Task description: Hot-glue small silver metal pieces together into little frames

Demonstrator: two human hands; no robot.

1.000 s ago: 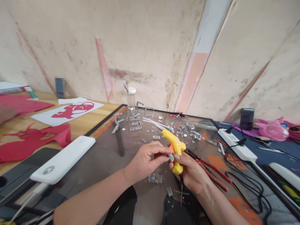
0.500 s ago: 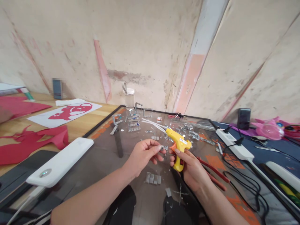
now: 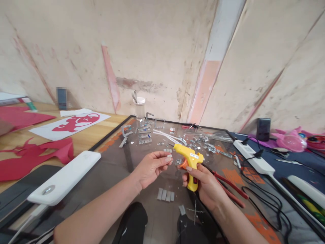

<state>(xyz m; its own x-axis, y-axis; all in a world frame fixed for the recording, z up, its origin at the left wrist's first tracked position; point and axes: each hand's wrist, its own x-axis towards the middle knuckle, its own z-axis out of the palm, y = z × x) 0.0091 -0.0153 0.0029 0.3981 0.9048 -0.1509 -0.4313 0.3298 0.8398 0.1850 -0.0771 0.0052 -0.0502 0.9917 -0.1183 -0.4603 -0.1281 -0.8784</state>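
My right hand (image 3: pixel 203 183) is wrapped round the handle of a yellow glue gun (image 3: pixel 189 159) with an orange trigger, its nozzle pointing left. My left hand (image 3: pixel 151 166) is held just left of the nozzle, with finger and thumb pinched on a small grey tile piece (image 3: pixel 169 157). Both hands hover above a glass sheet (image 3: pixel 114 169) with a black frame. A short row of grey tile pieces (image 3: pixel 166 195) lies on the glass just below my hands.
Many small grey pieces and little built shapes (image 3: pixel 146 130) are scattered at the back of the glass, near a lidded jar (image 3: pixel 139 106). Red-handled pliers (image 3: pixel 228 188) lie to the right, beside a white power strip (image 3: pixel 254 159) and black cables. A white device (image 3: pixel 63 178) and red paper cut-outs (image 3: pixel 33 154) lie left.
My hands have drawn slightly apart: the left hand with its small piece moved left and up from the gun. The glue gun tilted and shifted a little to the left.
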